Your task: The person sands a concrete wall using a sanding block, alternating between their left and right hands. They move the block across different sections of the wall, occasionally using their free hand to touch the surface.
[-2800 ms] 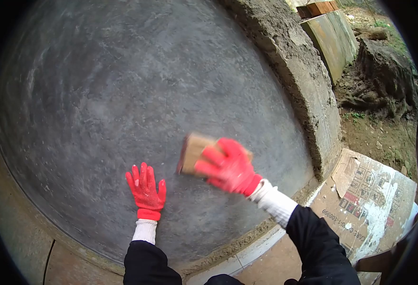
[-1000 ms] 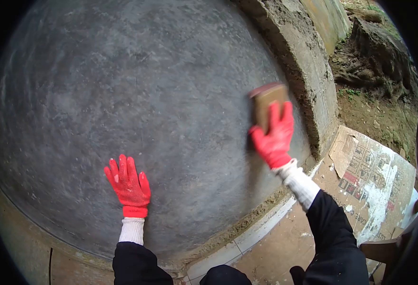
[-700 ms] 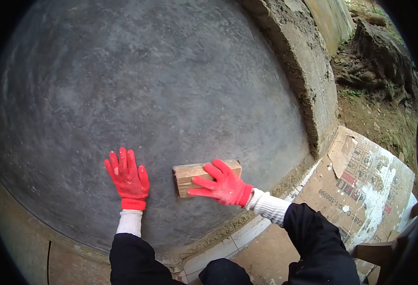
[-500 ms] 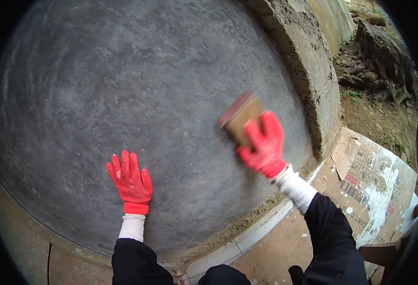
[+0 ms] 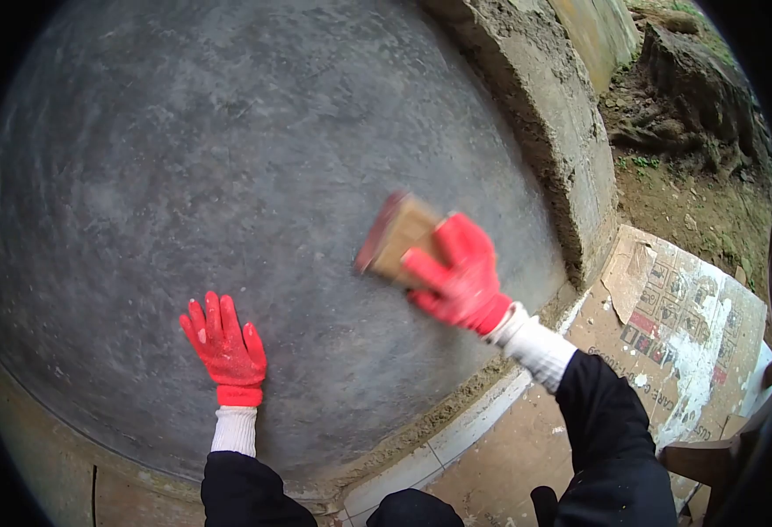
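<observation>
My right hand (image 5: 458, 279), in a red-coated glove with a white cuff, grips a tan block with a dark red edge, which looks like a sanding block (image 5: 408, 237). Motion blurs the block a little, and it lies against the grey cement surface (image 5: 254, 167). Its underside is hidden. To the left, my left hand (image 5: 225, 349) in a matching glove rests flat on the same surface, fingers stretched out, holding nothing.
A rough concrete ledge (image 5: 544, 114) borders the surface on the right. Paint-splashed cardboard (image 5: 680, 329) lies at the lower right, with soil and a tree stump (image 5: 698, 88) beyond. White tiles (image 5: 483, 420) edge the near side.
My right hand has moved left and slightly down with the block, which has tilted to a different angle. In the picture my left hand sits slightly lower and further left.
</observation>
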### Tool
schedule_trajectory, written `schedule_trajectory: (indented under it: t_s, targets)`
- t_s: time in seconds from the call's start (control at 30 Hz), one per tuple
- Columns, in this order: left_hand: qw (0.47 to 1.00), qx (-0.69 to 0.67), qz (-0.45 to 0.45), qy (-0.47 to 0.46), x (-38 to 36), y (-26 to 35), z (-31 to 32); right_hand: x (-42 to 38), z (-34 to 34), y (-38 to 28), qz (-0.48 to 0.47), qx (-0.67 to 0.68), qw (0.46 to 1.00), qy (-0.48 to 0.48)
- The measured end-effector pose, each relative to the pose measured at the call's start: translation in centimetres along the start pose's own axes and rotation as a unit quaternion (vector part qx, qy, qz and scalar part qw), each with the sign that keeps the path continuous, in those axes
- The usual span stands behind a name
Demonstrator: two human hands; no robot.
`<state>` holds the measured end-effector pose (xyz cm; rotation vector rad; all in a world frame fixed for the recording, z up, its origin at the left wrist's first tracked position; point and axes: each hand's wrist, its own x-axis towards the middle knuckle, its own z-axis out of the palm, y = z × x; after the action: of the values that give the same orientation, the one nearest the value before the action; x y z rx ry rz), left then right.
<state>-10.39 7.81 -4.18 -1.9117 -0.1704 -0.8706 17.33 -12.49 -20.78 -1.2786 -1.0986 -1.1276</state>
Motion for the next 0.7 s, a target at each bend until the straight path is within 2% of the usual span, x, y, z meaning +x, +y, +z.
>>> schedule_trajectory:
  t_s: [0.03,0.07,0.13,0.17,0.23,0.27,0.33,0.37,0.43,0.5,0.57,0.63,0.7]
  targets:
    - [1.0,0.003,-0.004,-0.003,0.0,0.0,0.0,0.0,-0.4,1.0,0.057,-0.023,0.998,0.035]
    - [1.0,0.0,-0.002,-0.005,0.1,-0.1,0.0,-0.2,-0.6,1.1,0.06,-0.024,0.997,0.033]
    - [1.0,-0.002,-0.004,-0.003,0.1,0.1,-0.2,-0.5,-0.9,1.2,0.133,-0.089,0.986,0.051]
    - [1.0,-0.003,-0.003,-0.005,0.2,0.1,-0.1,-1.0,-0.1,0.2,0.131,-0.026,0.991,0.018]
    - [1.0,0.001,-0.004,0.002,0.2,0.1,-0.1,-1.2,0.4,-3.9,-0.008,0.0,0.994,-0.107]
    - [1.0,0.004,-0.002,0.002,0.2,0.1,-0.2,-1.6,1.1,-4.6,-0.008,0.002,0.994,-0.105]
    - [1.0,0.004,-0.007,-0.011,0.1,0.0,-0.1,-2.1,3.3,-5.0,-0.169,0.075,0.976,-0.113]
    - [1.0,0.009,-0.009,-0.007,0.1,-0.1,-0.3,-1.4,2.6,-4.4,-0.174,0.075,0.976,-0.109]
    - [1.0,-0.001,-0.004,-0.01,0.0,-0.1,-0.1,0.0,-0.8,-0.9,-0.053,-0.01,0.992,-0.112]
    - [1.0,0.0,0.002,0.002,0.1,-0.3,-0.1,0.1,-2.7,3.5,0.083,-0.025,0.992,-0.092]
    - [1.0,-0.008,0.002,0.005,0.2,-0.1,-0.1,-0.7,-3.4,5.2,0.17,-0.155,0.973,-0.027]
    - [1.0,0.012,0.003,0.01,0.4,0.0,-0.2,-2.4,-3.3,3.8,0.17,-0.17,0.97,-0.024]
    - [1.0,0.015,0.003,0.004,0.3,0.1,0.0,-4.9,-1.6,-0.6,0.194,-0.062,0.977,-0.068]
